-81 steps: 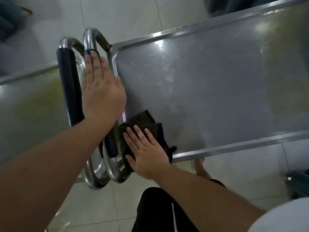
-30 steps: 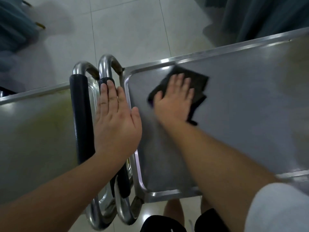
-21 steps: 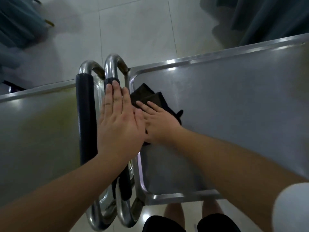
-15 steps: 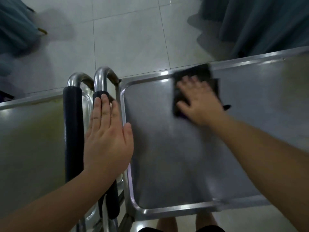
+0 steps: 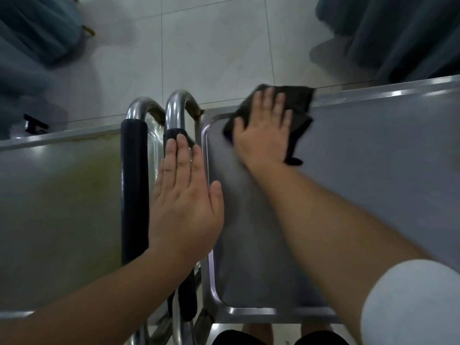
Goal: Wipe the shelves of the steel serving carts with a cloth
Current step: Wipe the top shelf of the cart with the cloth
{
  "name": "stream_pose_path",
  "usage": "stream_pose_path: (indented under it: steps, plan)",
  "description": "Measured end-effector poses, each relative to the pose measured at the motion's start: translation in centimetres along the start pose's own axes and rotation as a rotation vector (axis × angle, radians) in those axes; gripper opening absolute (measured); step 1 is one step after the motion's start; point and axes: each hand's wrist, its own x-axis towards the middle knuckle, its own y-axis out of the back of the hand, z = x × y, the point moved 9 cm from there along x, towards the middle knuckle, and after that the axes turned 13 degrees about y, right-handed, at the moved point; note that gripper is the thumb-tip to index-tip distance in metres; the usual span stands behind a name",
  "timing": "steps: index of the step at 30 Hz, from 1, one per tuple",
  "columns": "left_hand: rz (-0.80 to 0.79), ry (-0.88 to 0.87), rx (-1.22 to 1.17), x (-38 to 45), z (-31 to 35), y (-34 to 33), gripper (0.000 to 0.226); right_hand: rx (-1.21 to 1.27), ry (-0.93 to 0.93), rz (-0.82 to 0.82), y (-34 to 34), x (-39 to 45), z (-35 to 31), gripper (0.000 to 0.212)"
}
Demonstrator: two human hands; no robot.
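While left hand [image 5: 185, 207] stays flat on handle [image 5: 174, 135], right hand [image 5: 265, 131], fingers straight, slid cloth [image 5: 300, 103] nearer shelf [image 5: 373, 170] corner

Floor [image 5: 214, 48] is pale glossy tile with thin grout lines. Dark blue-grey fabric [image 5: 398, 33] hangs to the floor far right, similar fabric [image 5: 37, 26] far left.

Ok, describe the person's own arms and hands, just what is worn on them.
Both forearms are bare. The left hand and right hand wear no gloves, rings or watch. A white short sleeve covers the right upper arm.
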Motion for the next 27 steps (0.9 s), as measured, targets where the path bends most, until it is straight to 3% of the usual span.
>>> stream_pose_path:
  steps: [4, 11, 14, 17, 21, 27]
  plan:
    - [0.002, -0.006, 0.009, 0.2, 0.0, 0.1, 0.074, 0.036, 0.323, -0.165, -4.3, -2.4, -10.0, 0.074]
    - [0.041, -0.027, 0.006, 0.4, 0.7, 1.1, 0.07, -0.027, 0.6, -0.206, -4.9, -9.0, -11.1, 0.079]
    - [-0.049, 0.102, 0.067, -0.1, 0.8, 0.7, 0.067, 0.006, 0.604, -0.239, -5.3, -14.5, -11.3, 0.088]
    - [0.029, 0.008, 0.067, -0.5, 0.9, 1.2, 0.069, 0.06, 0.591, -0.282, -5.7, -20.4, -10.6, 0.082]
    - [0.009, -0.007, 0.011, 0.1, 0.0, 0.3, 0.071, 0.057, 0.609, -0.356, -7.6, -29.1, -8.6, 0.072]
    - [0.019, -0.028, 0.04, -0.2, 0.5, 0.6, 0.07, -0.002, 0.554, -0.36, -6.4, -32.7, -2.5, 0.076]
